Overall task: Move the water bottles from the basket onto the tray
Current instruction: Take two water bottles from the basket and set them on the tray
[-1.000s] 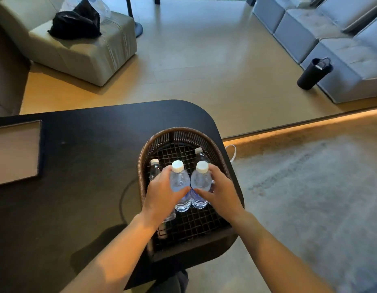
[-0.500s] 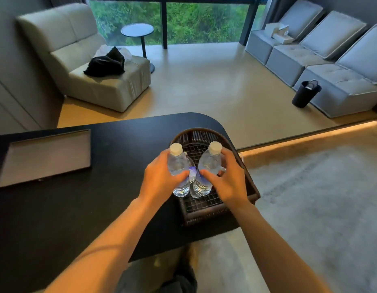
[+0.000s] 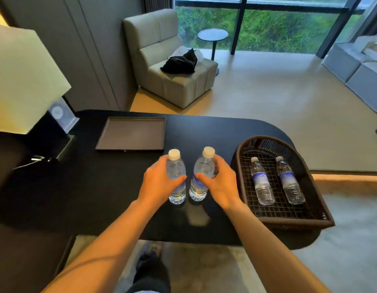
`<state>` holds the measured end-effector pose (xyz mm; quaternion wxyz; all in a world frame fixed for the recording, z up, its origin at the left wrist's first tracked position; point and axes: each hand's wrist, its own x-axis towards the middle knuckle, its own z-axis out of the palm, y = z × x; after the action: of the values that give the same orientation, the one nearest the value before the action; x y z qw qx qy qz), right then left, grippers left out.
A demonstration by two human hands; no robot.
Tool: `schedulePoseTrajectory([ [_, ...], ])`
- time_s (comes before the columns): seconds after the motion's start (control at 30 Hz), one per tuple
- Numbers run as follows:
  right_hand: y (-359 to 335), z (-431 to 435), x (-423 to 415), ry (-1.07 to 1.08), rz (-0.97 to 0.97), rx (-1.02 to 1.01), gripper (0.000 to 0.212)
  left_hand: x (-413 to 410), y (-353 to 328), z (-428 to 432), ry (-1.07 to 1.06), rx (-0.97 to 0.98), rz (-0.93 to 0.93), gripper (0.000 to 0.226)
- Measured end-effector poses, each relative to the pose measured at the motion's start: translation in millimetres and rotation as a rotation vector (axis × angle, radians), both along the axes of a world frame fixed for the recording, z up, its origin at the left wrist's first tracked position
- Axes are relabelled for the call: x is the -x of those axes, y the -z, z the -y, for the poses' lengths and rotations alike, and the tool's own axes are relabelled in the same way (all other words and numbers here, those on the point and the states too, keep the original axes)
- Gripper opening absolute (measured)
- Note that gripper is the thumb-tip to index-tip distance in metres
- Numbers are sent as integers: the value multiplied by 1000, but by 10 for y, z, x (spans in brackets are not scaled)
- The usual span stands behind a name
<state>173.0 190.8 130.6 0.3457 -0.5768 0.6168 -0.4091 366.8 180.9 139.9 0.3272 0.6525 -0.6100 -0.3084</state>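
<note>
Head camera view, looking down over a black desk [image 3: 77,187] with rounded ends. At the far left of the frame stands a lamp [image 3: 25,81] with a pale shade. Right of it, toward the desk's far edge, lies a flat dark tray [image 3: 131,134], with nothing on it.

In the lower centre, two bare forearms reach forward. The left hand [image 3: 160,182] has its fingers wrapped around a clear bottle [image 3: 176,176] with a white cap, held upright. Just beside it, the right hand [image 3: 220,182] grips a second bottle [image 3: 201,176] the same way, also upright. The two bottles are close together but apart, near the desk surface just in front of the tray; whether their bases touch the desk cannot be told.

At the right end of the desk sits a dark woven basket [image 3: 267,142] with a wire-grid floor. Two more bottles [image 3: 261,180] lie inside it on their sides, side by side, caps pointing away.

Beyond the desk, in the upper centre, is a pale armchair [image 3: 172,81] with dark cloth on its seat, in front of a large window.
</note>
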Motion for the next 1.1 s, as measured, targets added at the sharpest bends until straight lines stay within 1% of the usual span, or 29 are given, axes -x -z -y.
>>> schedulePoseTrajectory([
  [0.13, 127, 358, -594, -37, -18, -65, 66, -578, 90, 213, -81, -23, 2, 69],
  [0.27, 318, 803, -1120, -90, -54, -47, 59, -1125, 190, 611, -137, 2, 75, 68],
  [0.33, 379, 1064, -1382, -85, -75, -53, 62, -1384, 241, 877, -156, -11, 76, 67],
  [0.4, 427, 1366, -1647, -67, -57, -75, 65, -1649, 309, 1183, -159, -12, 75, 64],
  [0.6, 586, 2416, -2356, -35, -71, -109, 68, -2331, 495, 2189, -161, 1, 108, 62],
  [0.7, 672, 2940, -2684, -30, -98, -118, 70, -2599, 562, 2677, -158, 23, 113, 62],
  [0.83, 819, 3493, -3054, -39, -86, -126, 69, -2886, 711, 3253, -155, 42, 115, 64],
  [0.93, 929, 3809, -3252, -51, -74, -123, 68, -3039, 858, 3574, -171, 68, 108, 66],
  [1.1, 1019, 4243, -3484, -62, -118, -63, 67, -3177, 1049, 3967, -182, 99, 101, 65],
])
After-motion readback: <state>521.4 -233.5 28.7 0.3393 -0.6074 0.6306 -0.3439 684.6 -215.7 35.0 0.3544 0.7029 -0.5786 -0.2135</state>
